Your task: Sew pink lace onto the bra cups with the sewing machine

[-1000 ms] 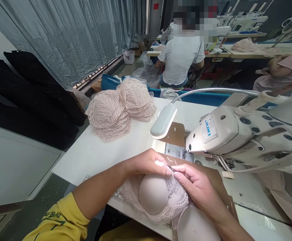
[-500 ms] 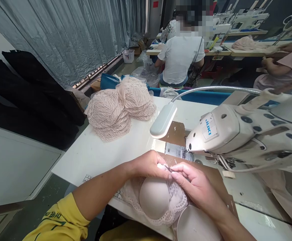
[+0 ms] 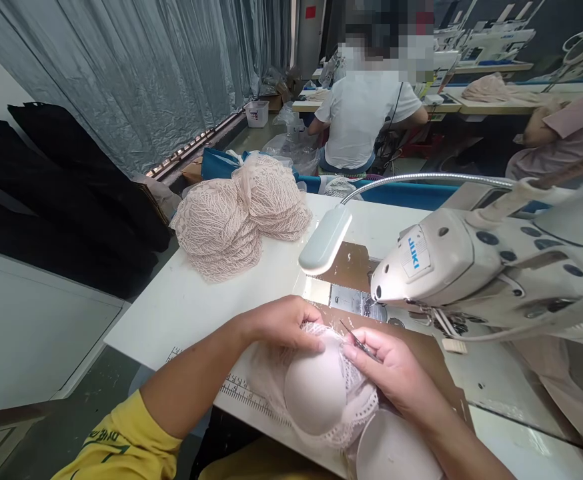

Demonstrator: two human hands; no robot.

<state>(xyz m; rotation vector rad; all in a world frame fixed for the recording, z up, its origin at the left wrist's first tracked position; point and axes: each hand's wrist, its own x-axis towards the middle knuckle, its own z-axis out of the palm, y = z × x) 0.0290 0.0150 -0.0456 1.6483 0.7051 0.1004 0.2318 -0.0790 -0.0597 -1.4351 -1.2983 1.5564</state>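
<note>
A person in yellow sleeves (image 3: 126, 437) works a padded, lace-trimmed bra (image 3: 316, 393) over the front edge of a white table (image 3: 146, 327). The left hand (image 3: 291, 323) grasps the lace at the top of one smooth cup, its thumb on the near side. The fingers of the right hand (image 3: 391, 363) close around a small, dark, pointed tool (image 3: 364, 347), its tip angled up and clear of the lace. A second cup (image 3: 394, 450) lies just beside the first, near the right forearm and cut off by the lower edge of the view. Beyond the hands, a JUKI sewing machine (image 3: 436, 267) stands beside a lit lamp (image 3: 326, 240) on a flexible neck. Lace cups (image 3: 216, 233) sit in two adjoining stacks toward the table's far left. Farther back, a co-worker in a white T-shirt (image 3: 356, 120) sits facing away.
</note>
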